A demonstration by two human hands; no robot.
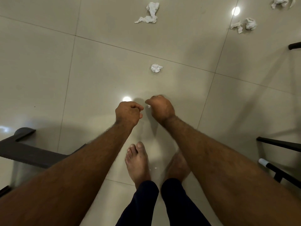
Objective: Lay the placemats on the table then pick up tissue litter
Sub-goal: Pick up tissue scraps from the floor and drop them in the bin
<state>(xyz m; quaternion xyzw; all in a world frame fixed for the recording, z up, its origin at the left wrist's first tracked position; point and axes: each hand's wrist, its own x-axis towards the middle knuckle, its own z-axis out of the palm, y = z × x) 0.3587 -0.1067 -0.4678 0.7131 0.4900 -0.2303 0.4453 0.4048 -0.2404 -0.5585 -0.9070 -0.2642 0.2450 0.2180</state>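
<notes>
Both my arms reach down toward the glossy tiled floor. My right hand [160,108] is curled shut, and a small bit of white tissue [149,106] shows at its fingertips. My left hand [128,114] is beside it, fingers closed into a loose fist with nothing visible in it. A crumpled tissue ball [156,68] lies on the floor just beyond my hands. Farther off lie a long twisted tissue [149,13], another crumpled tissue [246,25] to the right, and one more tissue [282,2] at the top right corner. No placemats or table top are in view.
My bare feet [138,162] stand just below the hands, with a tiny white scrap [155,168] between them. A dark furniture base [24,150] is at the left. Black chair legs [280,144] stand at the right, and another leg [294,45] is higher up.
</notes>
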